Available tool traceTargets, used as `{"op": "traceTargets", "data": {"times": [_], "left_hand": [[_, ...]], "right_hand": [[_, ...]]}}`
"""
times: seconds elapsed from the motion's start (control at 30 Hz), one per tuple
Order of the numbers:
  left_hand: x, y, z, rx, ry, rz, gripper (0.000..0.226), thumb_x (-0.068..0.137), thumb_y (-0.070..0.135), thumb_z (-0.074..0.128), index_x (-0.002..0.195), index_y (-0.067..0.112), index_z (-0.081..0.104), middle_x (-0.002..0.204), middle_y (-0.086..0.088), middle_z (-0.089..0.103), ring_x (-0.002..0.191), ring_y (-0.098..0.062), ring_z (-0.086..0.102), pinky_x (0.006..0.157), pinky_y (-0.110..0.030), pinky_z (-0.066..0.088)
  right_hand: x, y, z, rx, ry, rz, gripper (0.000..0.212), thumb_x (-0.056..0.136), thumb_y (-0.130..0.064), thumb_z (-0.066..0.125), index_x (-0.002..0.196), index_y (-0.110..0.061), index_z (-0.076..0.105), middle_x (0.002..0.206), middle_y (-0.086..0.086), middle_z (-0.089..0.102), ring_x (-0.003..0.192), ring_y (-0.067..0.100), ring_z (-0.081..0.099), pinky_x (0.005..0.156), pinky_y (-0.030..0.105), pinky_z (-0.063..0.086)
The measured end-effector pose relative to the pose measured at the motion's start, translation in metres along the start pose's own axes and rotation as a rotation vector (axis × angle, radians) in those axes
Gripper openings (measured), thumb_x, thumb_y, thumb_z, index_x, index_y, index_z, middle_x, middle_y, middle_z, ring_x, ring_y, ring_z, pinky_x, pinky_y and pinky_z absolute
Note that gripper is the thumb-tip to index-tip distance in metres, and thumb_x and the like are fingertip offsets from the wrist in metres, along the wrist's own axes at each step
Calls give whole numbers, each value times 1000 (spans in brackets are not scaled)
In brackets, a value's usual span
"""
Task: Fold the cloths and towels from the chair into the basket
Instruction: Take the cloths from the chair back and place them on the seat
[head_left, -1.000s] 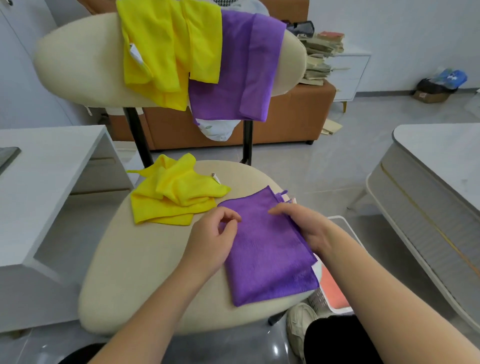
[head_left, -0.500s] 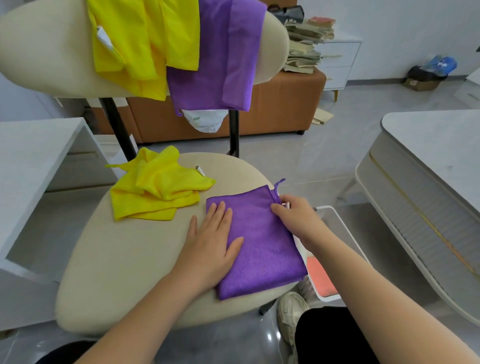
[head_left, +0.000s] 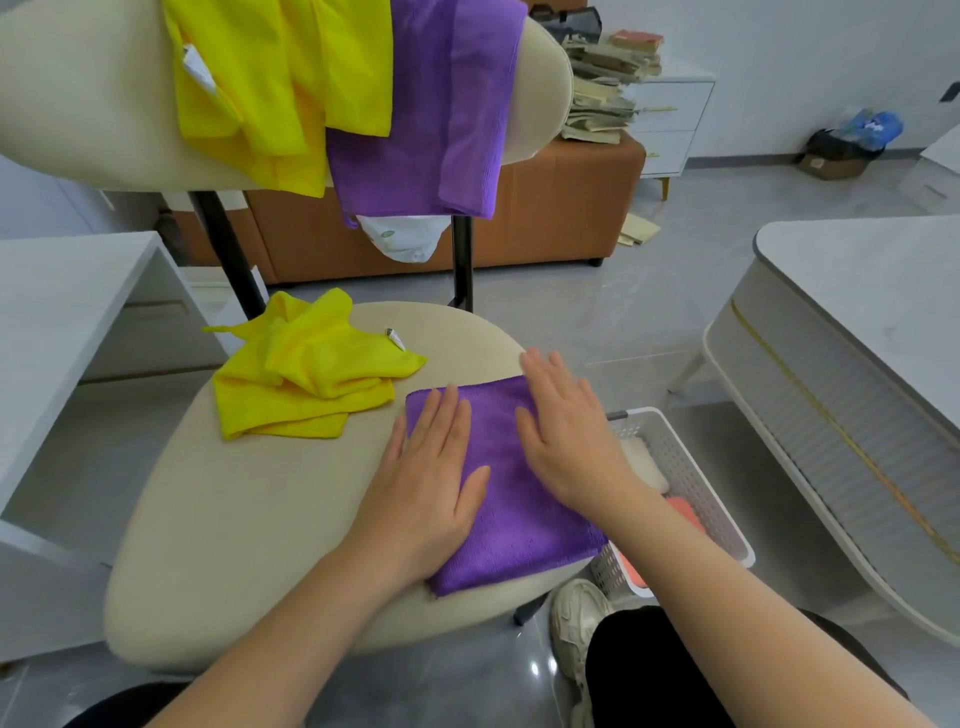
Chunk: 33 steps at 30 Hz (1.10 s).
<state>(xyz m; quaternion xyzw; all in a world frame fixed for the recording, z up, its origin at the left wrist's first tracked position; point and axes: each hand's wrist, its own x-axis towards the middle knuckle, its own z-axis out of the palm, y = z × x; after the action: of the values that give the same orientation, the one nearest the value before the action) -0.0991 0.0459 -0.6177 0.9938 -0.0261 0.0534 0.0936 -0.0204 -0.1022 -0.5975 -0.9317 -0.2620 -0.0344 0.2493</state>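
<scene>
At the centre of the frame a folded purple microfibre cloth lies flat on the right side of the cream padded chair seat, its lower right corner at the seat's edge. Both hands press on it with fingers straight and spread, gripping nothing: the left hand covers its left edge and the right hand its upper right part, fingertips reaching just past the far edge. This looks like the smoothing that finishes a fold. Just beside the seat at lower right, down on the floor, stands a white perforated plastic basket, which holds something pale and something coral, partly hidden by the right forearm. The next move probably calls for one more fold or for lifting the cloth by its edges, keeping the layers together, and lowering it into that basket. Much is not yet done: a crumpled yellow cloth sits on the seat's upper left, well apart from the hands, and loose yellow cloths and a purple towel hang side by side over the backrest at the top.
</scene>
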Motion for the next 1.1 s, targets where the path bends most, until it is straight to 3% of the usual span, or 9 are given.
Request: {"op": "traceTargets", "data": {"times": [0.07,0.17,0.43,0.57,0.67,0.83,1.0,1.1], "left_hand": [[-1,5,5,46,-65,-14,87,79,53,-3,149,4,16,158,-12,7,146,-24,9,115,-38,5],[-3,3,9,20,-146,-81,95,66,54,-19,151,12,-4,158,-5,-11,146,-17,-10,116,-34,-6],[8,-4,1,-70,-95,-157,85,76,51,-9,151,12,0,159,-4,-7,146,-15,-9,116,-33,-6],[19,-11,5,-18,-150,-230,63,99,42,18,151,10,2,159,-5,-5,146,-17,-6,117,-39,-1],[27,-17,6,3,-162,-238,63,100,40,24,151,10,3,159,-6,-4,146,-17,-5,117,-41,0],[29,-24,-6,5,-45,-197,61,100,39,31,150,11,10,159,-6,-3,146,-19,-4,117,-36,0],[11,-14,-5,-79,-79,-159,60,101,38,25,151,11,5,159,-5,-6,146,-17,-8,117,-34,-2],[1,-13,3,-7,-164,-161,76,89,56,-2,151,14,-2,159,-3,-10,146,-15,-10,117,-37,-2]], "right_hand": [[-4,-1,8,-151,-191,-25,57,101,-31,28,151,-14,9,160,-1,3,147,18,-2,116,47,3],[-7,0,17,-285,-328,13,59,101,-41,22,152,-16,5,160,-2,-4,147,16,-8,115,52,1],[-6,-4,18,-282,-336,59,58,101,-41,20,152,-16,5,160,-1,-4,147,16,-8,115,54,-2],[-3,-6,20,-275,-336,68,59,101,-41,20,152,-16,5,160,-1,-3,147,17,-8,115,53,-1],[2,-8,22,-244,-330,90,59,101,-42,21,152,-17,6,160,-2,-2,147,16,-7,115,52,0],[7,-16,16,-125,-239,91,58,101,-42,22,152,-21,4,160,-2,-5,147,17,-8,115,51,-2],[0,-18,17,-158,-254,31,59,101,-41,22,152,-19,2,160,-5,-5,147,14,-8,116,48,-3],[-4,-11,27,-217,-328,35,65,97,-52,13,152,-20,2,160,-4,-6,146,14,-9,116,48,-4]]}}
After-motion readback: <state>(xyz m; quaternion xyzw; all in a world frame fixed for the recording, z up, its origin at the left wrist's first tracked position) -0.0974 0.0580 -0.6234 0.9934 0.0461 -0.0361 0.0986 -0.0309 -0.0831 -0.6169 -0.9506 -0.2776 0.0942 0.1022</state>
